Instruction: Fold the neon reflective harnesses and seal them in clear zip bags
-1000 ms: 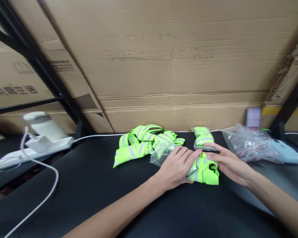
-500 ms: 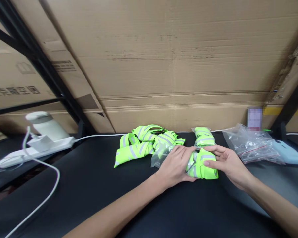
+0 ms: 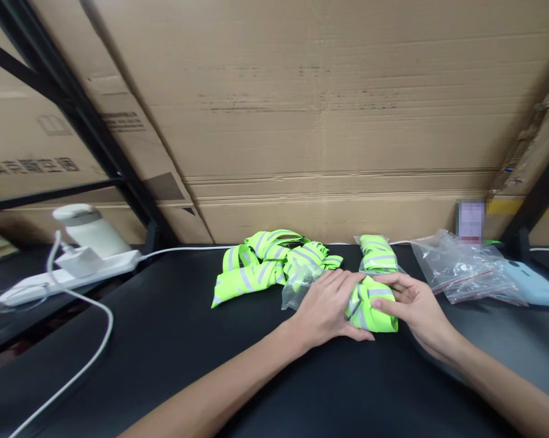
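Observation:
A folded bundle of neon yellow-green reflective strap (image 3: 372, 307), with grey stripes, lies between my hands on the black tabletop. My left hand (image 3: 331, 304) is closed round its left side, with the thumb along the near edge. From under that hand a clear plastic bag (image 3: 298, 285) sticks out to the left; how far it wraps the bundle is hidden. My right hand (image 3: 413, 304) grips the bundle's right side, thumb on top and fingers behind. A loose pile of the same strap (image 3: 256, 264) lies to the left. Just behind my hands sits another bundle in a clear bag (image 3: 378, 252).
Clear zip bags (image 3: 461, 267) lie at the right beside a light blue phone-like object (image 3: 536, 283). A white power strip (image 3: 114, 266), a bottle (image 3: 92, 231) and a cable (image 3: 110, 316) occupy the left. Cardboard (image 3: 320, 134) stands behind the black table (image 3: 165, 328).
My left thumb has slid a little to the right along the bundle's near edge. The bundle looks slightly more compact at its right end. The view has shifted slightly.

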`<state>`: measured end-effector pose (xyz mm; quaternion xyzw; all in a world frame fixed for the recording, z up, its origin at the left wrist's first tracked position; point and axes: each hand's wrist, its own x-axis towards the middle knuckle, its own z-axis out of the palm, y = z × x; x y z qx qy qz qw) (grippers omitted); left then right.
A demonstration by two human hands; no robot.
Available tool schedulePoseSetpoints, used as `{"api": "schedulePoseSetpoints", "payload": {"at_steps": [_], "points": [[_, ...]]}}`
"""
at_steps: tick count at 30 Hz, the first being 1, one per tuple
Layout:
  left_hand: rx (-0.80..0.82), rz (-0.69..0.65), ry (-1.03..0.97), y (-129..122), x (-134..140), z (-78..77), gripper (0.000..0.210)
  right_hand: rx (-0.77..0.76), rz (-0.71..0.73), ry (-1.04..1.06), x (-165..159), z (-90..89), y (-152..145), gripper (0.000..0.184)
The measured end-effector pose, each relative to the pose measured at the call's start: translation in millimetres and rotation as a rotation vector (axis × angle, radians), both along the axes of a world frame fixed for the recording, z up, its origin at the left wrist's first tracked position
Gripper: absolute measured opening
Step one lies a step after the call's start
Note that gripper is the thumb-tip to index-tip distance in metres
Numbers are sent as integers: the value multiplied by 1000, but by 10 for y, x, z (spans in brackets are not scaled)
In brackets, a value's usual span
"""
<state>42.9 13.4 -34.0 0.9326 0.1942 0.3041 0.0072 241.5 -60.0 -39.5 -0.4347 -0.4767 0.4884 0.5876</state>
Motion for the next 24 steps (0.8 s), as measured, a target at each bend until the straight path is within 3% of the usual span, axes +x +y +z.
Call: {"api": "schedulePoseSetpoints", "payload": {"at_steps": [5, 10, 13, 19, 24], "points": [[73, 31, -48, -89, 38, 2, 88, -4, -58, 6, -69, -58, 4, 42], [68, 46, -20, -120, 50, 12, 97, 130, -113, -94, -88, -121, -18, 29], [44, 55, -10, -107, 20, 21, 97, 194, -58, -198, -60, -100, -74, 21], [26, 56, -21, -49, -50, 35, 93, 257, 127, -428, -5, 35, -142, 26], [67, 15, 13, -94, 8, 13, 81, 251, 61, -442, -41, 8, -108, 25]]}}
